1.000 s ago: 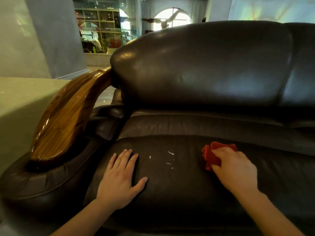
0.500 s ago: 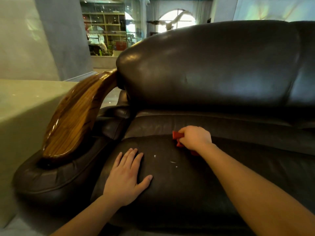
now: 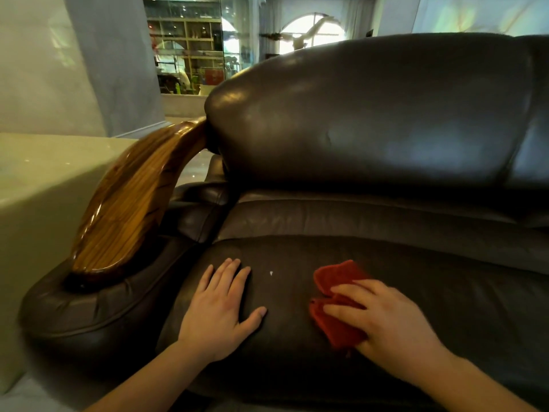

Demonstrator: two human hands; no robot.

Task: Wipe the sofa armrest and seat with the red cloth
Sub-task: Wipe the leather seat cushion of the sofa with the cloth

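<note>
A dark brown leather sofa fills the view. Its seat cushion (image 3: 297,346) lies in front of me. My right hand (image 3: 389,319) presses the folded red cloth (image 3: 335,281) flat on the seat, fingers spread over it, near the front middle. My left hand (image 3: 221,310) rests flat on the seat with fingers apart, holding nothing, close to the armrest. The armrest (image 3: 89,307) at the left is padded leather topped by a glossy curved wooden panel (image 3: 133,203). A small white speck (image 3: 271,273) lies on the seat between my hands.
The sofa's backrest (image 3: 371,114) rises behind the seat. A pale green stone block (image 3: 38,188) stands just left of the armrest. Grey floor (image 3: 35,394) shows at the bottom left. Shelves behind glass (image 3: 190,46) are far in the background.
My right hand has drawn the red cloth from the back of the seat toward the front edge. Fewer white specks show on the seat. My left hand has stayed in place.
</note>
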